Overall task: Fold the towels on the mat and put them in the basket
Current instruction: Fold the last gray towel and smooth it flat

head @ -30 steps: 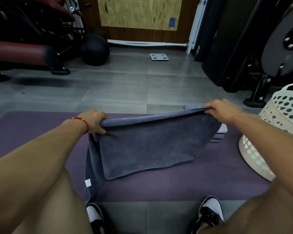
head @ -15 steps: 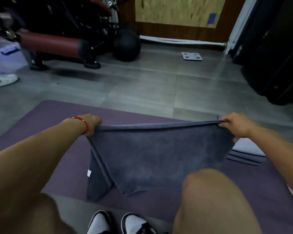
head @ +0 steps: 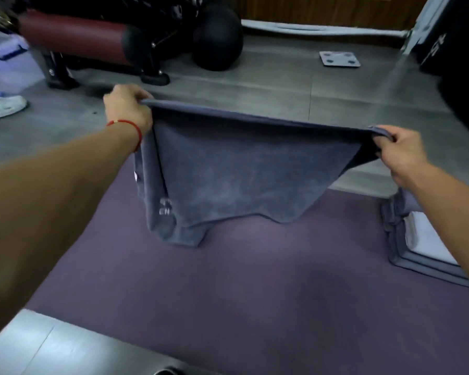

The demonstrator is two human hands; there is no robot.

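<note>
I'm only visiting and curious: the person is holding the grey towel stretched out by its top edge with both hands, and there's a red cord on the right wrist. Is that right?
Nearly. The red cord is on the left wrist, not the right. The head view shows the left hand and right hand gripping the grey towel stretched out by its top edge.

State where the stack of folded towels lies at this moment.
In the head view the stack of folded towels lies at the right edge of the purple mat, under the right forearm.
</note>
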